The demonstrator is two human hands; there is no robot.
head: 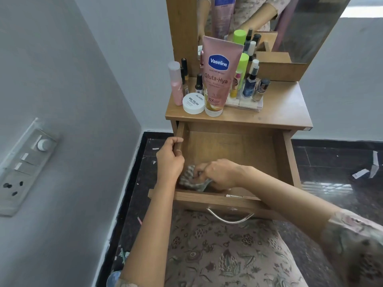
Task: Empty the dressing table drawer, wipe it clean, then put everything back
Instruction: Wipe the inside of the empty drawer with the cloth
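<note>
Cloth (191,181), soft and light, sits bunched in the drawer's (288,160) near-left corner under my right hand (219,174), which grips it from above, while my left hand (170,160) clasps the drawer's left wall to steady it.

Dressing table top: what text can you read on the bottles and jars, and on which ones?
"Vaseline", "HEALTHY BRIGHT", "Gluta-Hya", "10X": on the pink Vaseline lotion tube.
"ZUDIO", "NAIL POLISH": on the lid of the white round jar; the smaller lines under it are too blurred to read.
Fine print on the tube, and the labels of the small bottles in the clear organizer tray, are too small to read.
</note>
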